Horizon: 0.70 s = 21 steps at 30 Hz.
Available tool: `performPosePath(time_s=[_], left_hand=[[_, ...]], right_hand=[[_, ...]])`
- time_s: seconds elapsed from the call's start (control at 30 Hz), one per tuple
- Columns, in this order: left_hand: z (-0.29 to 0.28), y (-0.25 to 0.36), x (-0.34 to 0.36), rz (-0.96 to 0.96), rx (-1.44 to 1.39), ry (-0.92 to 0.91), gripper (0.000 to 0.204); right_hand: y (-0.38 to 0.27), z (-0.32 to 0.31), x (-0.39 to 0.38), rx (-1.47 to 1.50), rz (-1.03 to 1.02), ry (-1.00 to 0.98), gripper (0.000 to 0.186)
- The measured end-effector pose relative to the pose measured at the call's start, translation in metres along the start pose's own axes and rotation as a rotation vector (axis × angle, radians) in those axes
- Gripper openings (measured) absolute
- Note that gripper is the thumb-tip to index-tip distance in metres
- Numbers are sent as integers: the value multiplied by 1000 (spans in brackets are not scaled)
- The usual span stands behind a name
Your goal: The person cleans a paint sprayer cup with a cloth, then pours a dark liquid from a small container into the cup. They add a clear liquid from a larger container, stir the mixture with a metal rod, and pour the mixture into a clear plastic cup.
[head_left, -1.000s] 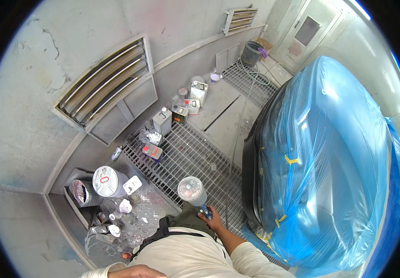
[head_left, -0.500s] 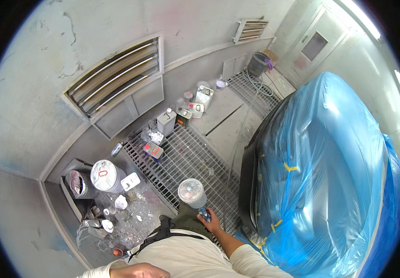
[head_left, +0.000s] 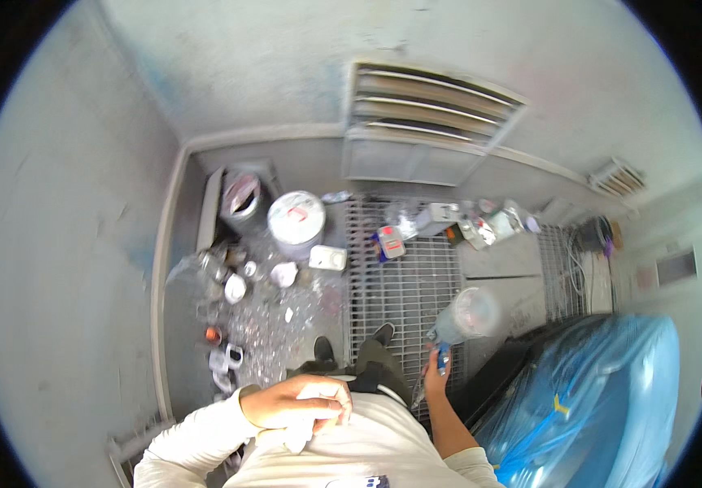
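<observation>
My right hand [head_left: 439,376] is closed round the blue handle of what looks like a paint spray gun [head_left: 444,329], held out to the right over the floor grating. A round, lidded translucent cup [head_left: 475,312] sits on it, smeared by motion. In front of my torso is my left hand [head_left: 298,404], its fingers curled in. A pale, crumpled, cloth-like bit [head_left: 296,437] shows under it; I cannot make out what the fingers hold.
Floor grating [head_left: 400,289] runs ahead. Left of it stand a white-lidded bucket [head_left: 296,218], an open paint-stained bin [head_left: 241,197] and a white jug [head_left: 328,258]. Solvent cans [head_left: 436,218] line the wall by a louvred vent [head_left: 428,106]. Blue plastic film [head_left: 595,407] covers a large object at right.
My view has swung left, so the film-covered object sits lower right. My left hand has risen fully into view before my torso. The spray gun has moved rightward in the picture.
</observation>
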<state>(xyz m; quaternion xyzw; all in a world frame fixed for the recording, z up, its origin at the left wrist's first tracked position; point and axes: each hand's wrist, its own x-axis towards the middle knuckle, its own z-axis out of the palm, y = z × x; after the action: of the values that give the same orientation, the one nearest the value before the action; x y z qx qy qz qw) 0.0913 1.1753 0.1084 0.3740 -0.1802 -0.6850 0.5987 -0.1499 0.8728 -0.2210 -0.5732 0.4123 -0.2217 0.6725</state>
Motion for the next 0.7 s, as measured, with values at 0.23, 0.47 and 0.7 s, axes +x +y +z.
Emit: performPosePath(time_s=[0.23,0.47,0.7], left_hand=[[23,-9,-73,461,223,-71,51],[81,-61,-40,570,450,537,33],[35,-260,-21,749,-681,877,31]], right_hand=[[-49,47,58,-140,-3,-230,37],[-60,87,103,-329,26,-467,41],[-35,188,176,-306,124,-557,57]])
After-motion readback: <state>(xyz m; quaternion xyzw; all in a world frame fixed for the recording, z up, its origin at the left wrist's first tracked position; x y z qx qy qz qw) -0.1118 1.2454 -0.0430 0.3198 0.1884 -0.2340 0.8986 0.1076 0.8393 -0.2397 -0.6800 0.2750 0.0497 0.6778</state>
